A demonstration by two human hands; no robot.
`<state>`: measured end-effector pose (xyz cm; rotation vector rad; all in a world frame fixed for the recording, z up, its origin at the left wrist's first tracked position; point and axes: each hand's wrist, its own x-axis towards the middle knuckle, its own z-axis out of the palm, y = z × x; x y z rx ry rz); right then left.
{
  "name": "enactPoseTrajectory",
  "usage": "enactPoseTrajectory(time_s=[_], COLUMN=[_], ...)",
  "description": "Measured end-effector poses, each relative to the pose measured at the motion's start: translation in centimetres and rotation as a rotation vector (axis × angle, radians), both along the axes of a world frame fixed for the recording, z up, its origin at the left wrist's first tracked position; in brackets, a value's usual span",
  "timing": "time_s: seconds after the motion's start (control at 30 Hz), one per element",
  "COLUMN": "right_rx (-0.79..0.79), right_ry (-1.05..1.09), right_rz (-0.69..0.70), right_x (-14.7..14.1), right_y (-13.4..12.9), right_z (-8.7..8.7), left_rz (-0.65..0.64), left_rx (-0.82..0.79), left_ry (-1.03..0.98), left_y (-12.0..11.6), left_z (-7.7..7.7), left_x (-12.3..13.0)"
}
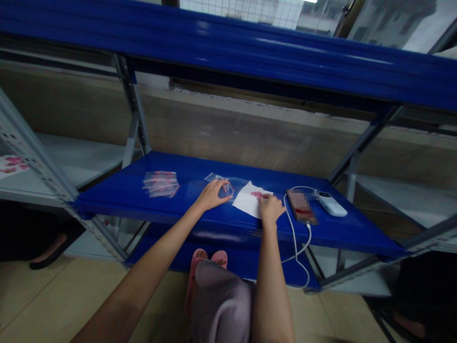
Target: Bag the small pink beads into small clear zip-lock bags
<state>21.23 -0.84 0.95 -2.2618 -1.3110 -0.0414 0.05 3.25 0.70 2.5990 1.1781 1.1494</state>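
Note:
My left hand (213,195) rests on a small clear zip bag (223,186) on the blue steel shelf board (332,233), its fingers curled over the plastic. My right hand (271,208) presses its bunched fingertips on the edge of a white paper sheet (248,200). Pink-red pieces (259,194) lie on that sheet just beside those fingertips. What the fingertips touch beneath them is hidden. A stack of clear zip bags (161,184) with red contents lies further left on the board.
Right of the sheet lie a phone (301,206) and a white power bank (332,205), joined by a white cable (295,233) that hangs over the shelf front. A blue beam (228,52) runs overhead; grey metal uprights frame the bay. Another person's foot (50,252) shows at lower left.

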Motion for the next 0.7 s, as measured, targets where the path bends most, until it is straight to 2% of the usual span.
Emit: enactPoseTrajectory(time_s=[0.27,0.4,0.47,0.57,0.63,0.7], right_rx=[0.034,0.135,0.195,0.240,0.265,0.270], right_ry=[-0.033,0.016,0.141,0.354,0.365,0.318], right_rz=[-0.052,-0.023,0.063,0.315,0.476,0.546], right_x=[-0.2,-0.2,-0.5,-1.8,-3.1,-4.4], right_y=[0.1,-0.1,0.0,0.3,0.3,0.1], right_z=[-0.1,0.2,1.0,2.5,3.5,4.1], left_rz=[0.004,0.014,0.014,0.012,0.010,0.006], left_rx=[-0.017,-0.024,-0.023,-0.022,-0.020,-0.013], left_ry=[-0.005,-0.009,-0.010,-0.002,-0.004,-0.005], left_y=[-0.1,-0.1,-0.1,-0.1,-0.1,-0.1], left_z=[0.1,0.1,0.1,0.1,0.1,0.0], left_x=[0.0,0.1,0.1,0.1,0.1,0.1])
